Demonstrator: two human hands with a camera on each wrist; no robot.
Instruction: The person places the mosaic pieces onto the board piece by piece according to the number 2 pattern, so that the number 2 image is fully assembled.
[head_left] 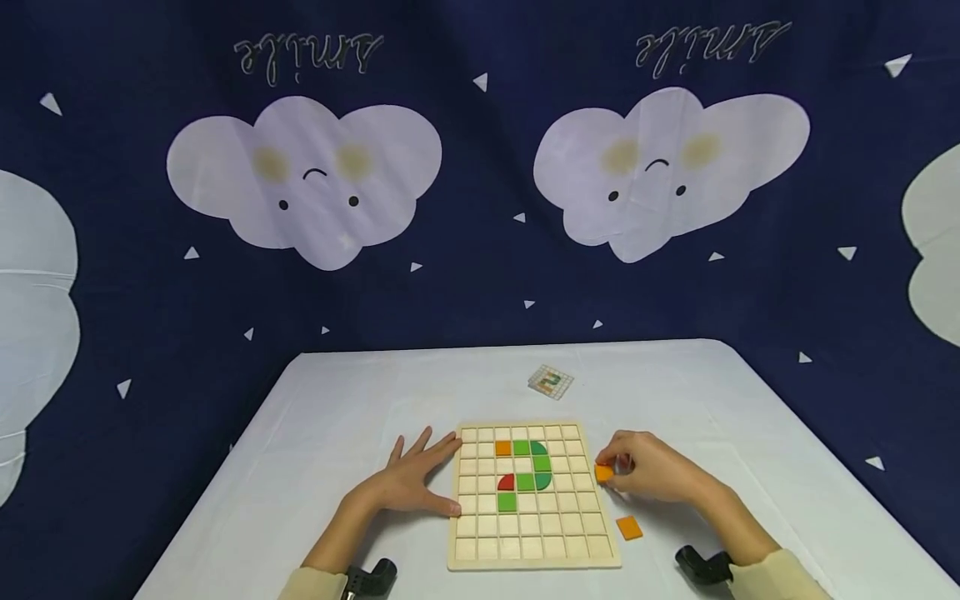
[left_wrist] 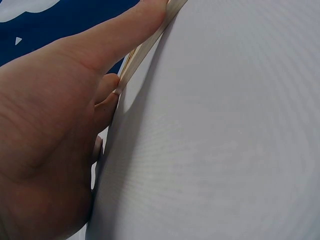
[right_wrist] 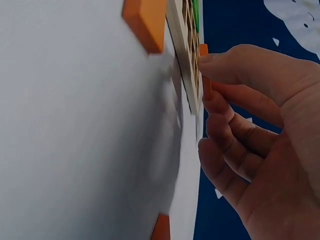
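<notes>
A wooden grid board (head_left: 487, 548) lies on the white table. Its cells hold an orange square (head_left: 503, 448), several green squares (head_left: 507, 502), two teal quarter-round tiles (head_left: 543, 481) and a red quarter-round tile (head_left: 507, 482). My left hand (head_left: 408, 483) has its fingers spread, with thumb and index fingertip touching the board's left edge. Just off the right edge, my right hand (head_left: 652, 468) pinches an orange square tile (right_wrist: 205, 75) between thumb and fingers. Another orange tile (head_left: 629, 527) lies on the table below that hand; the right wrist view shows a further orange piece (right_wrist: 161, 229) at its bottom.
A small stack of cards (head_left: 551, 381), the top one printed with a coloured grid pattern, lies beyond the board. Behind the white table (head_left: 360, 383) hangs a dark blue cloth (head_left: 480, 317) with clouds and triangles.
</notes>
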